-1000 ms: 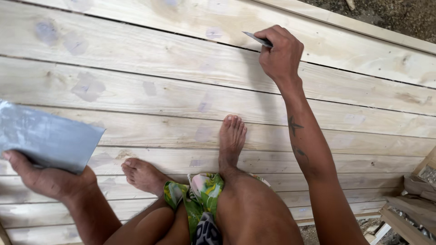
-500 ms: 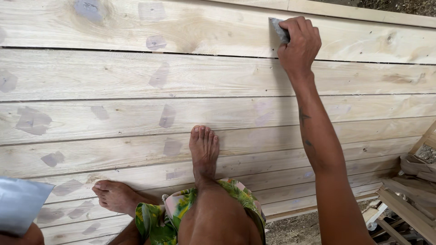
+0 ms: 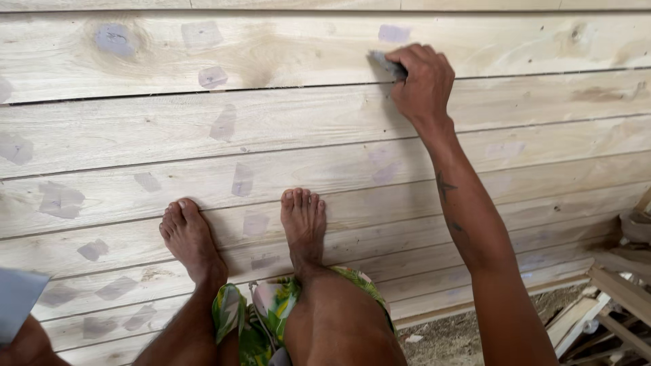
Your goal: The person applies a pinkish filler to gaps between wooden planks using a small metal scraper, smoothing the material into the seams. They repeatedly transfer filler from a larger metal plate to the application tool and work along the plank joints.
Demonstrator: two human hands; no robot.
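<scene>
Pale wooden planks (image 3: 203,135) lie side by side, dotted with grey filler patches (image 3: 224,125), and the person squats on them with both bare feet (image 3: 305,224) flat on the boards. Beyond the feet, the right hand (image 3: 420,85) pinches a small grey putty blade (image 3: 386,64) between thumb and fingers, its edge pressed to the wood just beside the seam between two planks. The blade looks thin, stiff and light, probably a little springy; it seems best gripped close to its back edge, as here, so the working edge stays flat. On the near side of the feet, at the frame's left corner, a grey flat board (image 3: 17,301) shows; the left hand beneath it is mostly cut off, so its grip cannot be told.
</scene>
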